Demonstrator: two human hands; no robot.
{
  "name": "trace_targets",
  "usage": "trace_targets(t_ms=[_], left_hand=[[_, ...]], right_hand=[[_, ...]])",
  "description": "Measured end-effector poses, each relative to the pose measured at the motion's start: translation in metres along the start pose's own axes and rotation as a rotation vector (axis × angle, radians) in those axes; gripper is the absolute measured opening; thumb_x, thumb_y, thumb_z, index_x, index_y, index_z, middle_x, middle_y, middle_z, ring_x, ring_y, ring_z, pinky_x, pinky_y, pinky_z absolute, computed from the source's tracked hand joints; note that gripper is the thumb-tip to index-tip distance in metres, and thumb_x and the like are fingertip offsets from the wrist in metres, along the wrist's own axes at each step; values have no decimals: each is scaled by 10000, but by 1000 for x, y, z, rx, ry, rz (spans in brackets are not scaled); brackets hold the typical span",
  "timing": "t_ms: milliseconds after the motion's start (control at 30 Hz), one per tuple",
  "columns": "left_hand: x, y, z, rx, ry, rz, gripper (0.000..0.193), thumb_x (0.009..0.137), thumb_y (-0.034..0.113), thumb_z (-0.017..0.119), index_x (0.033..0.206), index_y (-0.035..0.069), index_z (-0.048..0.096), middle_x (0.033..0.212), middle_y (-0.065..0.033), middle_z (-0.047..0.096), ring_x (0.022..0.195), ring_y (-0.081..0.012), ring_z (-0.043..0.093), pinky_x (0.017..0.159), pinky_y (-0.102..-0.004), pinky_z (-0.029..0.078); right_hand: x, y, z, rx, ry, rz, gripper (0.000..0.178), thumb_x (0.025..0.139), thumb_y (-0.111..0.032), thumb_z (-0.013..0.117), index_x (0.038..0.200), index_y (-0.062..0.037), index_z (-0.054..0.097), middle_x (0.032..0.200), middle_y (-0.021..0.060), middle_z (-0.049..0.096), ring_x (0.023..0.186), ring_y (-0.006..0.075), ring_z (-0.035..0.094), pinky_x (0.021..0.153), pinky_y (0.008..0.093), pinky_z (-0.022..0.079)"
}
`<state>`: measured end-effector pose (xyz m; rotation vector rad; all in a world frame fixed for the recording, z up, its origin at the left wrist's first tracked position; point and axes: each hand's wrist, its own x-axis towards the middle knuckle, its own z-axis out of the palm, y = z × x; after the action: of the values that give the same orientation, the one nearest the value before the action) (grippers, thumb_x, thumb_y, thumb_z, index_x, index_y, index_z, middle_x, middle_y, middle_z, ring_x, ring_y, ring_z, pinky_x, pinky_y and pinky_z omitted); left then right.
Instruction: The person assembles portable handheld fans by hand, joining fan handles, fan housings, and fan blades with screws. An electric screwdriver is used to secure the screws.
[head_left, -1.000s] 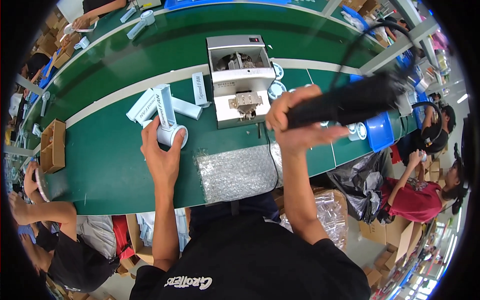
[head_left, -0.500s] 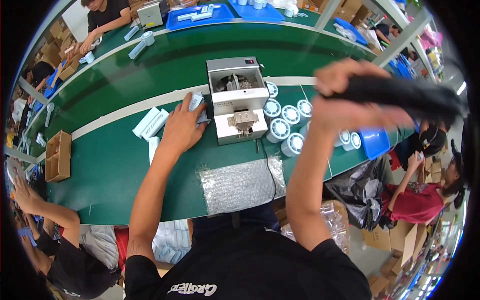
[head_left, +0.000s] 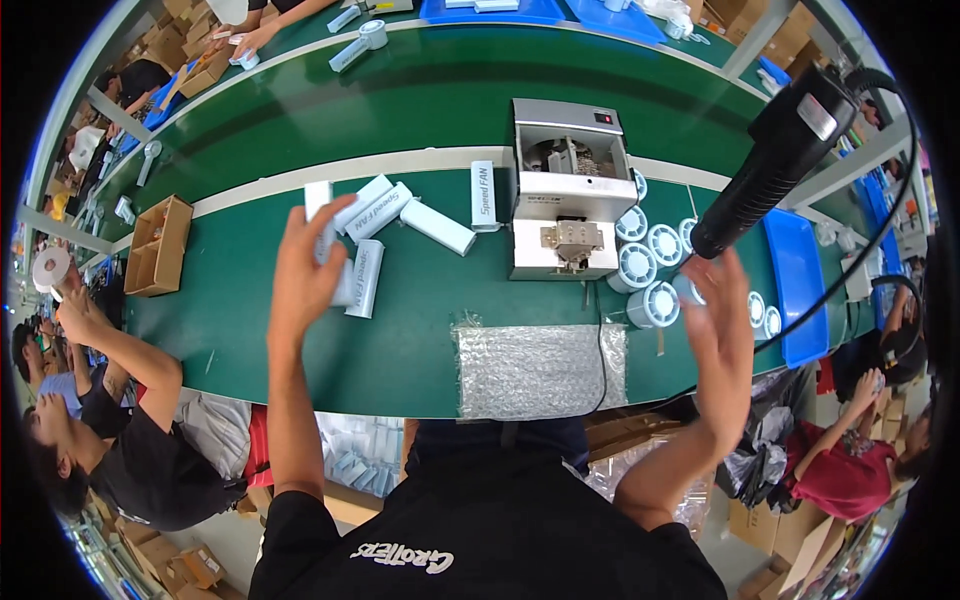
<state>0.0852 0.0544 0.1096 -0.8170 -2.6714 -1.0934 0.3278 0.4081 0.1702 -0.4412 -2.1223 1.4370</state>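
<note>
My left hand (head_left: 303, 270) grips a light blue, box-shaped fan handle (head_left: 318, 196), its thumb and fingers on either side and covering much of it. Several similar handles lie close by, one of them a handle (head_left: 366, 280) right of my thumb. Another handle (head_left: 484, 196) is beside the grey screw feeder (head_left: 565, 195). My right hand (head_left: 722, 335) is open, fingers apart, just under the tip of a black electric screwdriver (head_left: 775, 165). The screwdriver slants in the air with its cord attached. Behind my right fingers are round light blue fan heads (head_left: 655, 304), partly hidden.
A bubble-wrap sheet (head_left: 540, 372) lies at the bench's front edge, a cable across it. A blue tray (head_left: 797, 290) is at the right, a divided cardboard box (head_left: 158, 245) at the left. Co-workers sit at both sides and across the bench. Bags and boxes crowd below.
My right hand has let go of the screwdriver and dropped lower. My left hand has moved left, away from the screw feeder, among the handles. The whole view has shifted.
</note>
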Motion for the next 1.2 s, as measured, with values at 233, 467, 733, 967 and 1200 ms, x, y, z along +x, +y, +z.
trace_targets(t_ms=[233,467,733,967,1200], left_hand=[[99,-109,-33,-303,-83,-299,592,899,48,603,1475,183,597,1116,-69,632,973,-164,590,882,-298,497],[50,-110,-4,-112,16,-39,543,1065,213,603,1558,41,454,1409,-143,614,1240,-226,621,1032,-339,494],[-68,2,54,222,57,-76,278,952,112,695,1178,-15,593,1057,-272,618,987,-432,616,882,-471,488],[-90,50,47,-647,122,-401,552,897,37,746,1369,75,463,991,-31,590,852,-93,531,719,-229,434],[-111,81,102,-1027,-396,-462,292,959,201,766,1136,26,613,849,-8,633,713,-57,556,634,-237,464]], right_hand=[[-33,29,-97,478,-1185,-28,720,1003,-364,706,1431,172,486,1321,275,652,1219,379,662,1060,461,500],[-81,86,-118,575,167,103,391,1009,-287,691,1125,84,645,905,158,705,869,276,723,727,326,577],[-4,181,-147,-994,594,-68,634,747,-25,761,1358,-95,604,1310,215,598,1151,450,618,1045,484,477],[-71,70,-142,602,731,-418,484,872,-65,738,1302,-10,521,1213,208,598,1116,337,621,924,420,587],[-72,10,10,20,-769,-171,495,778,-122,866,1240,-100,689,1321,205,623,1185,401,652,990,538,534]])
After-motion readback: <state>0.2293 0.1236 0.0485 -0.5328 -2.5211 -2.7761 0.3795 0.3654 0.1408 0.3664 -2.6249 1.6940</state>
